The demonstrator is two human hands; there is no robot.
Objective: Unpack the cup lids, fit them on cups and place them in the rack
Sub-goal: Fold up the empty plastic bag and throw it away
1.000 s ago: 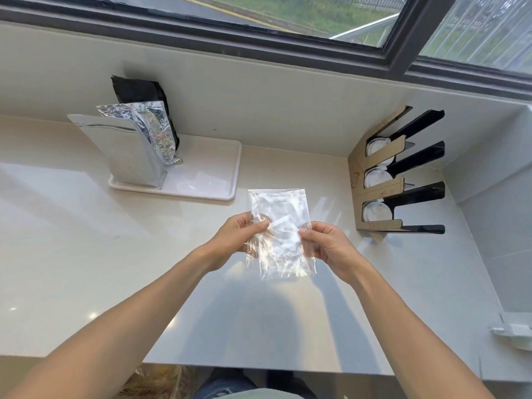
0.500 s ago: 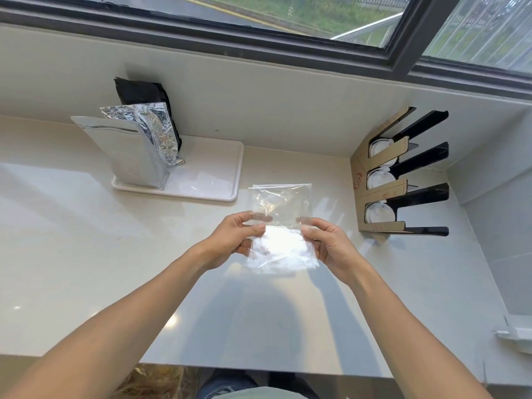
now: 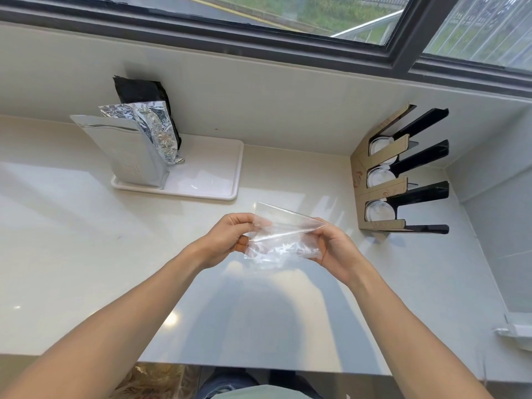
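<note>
Above the counter (image 3: pixel 86 254), both hands pinch the clear bag (image 3: pixel 283 240): left hand (image 3: pixel 227 240) at its left edge, right hand (image 3: pixel 334 249) at its right. Upright a second ago, its top now folds toward the person, so opening looks underway; the rack (image 3: pixel 383 171) waits well apart.

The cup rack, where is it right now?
Head view, far right: the cup rack stands on the counter in the corner under the window, right of the white tray.
</note>
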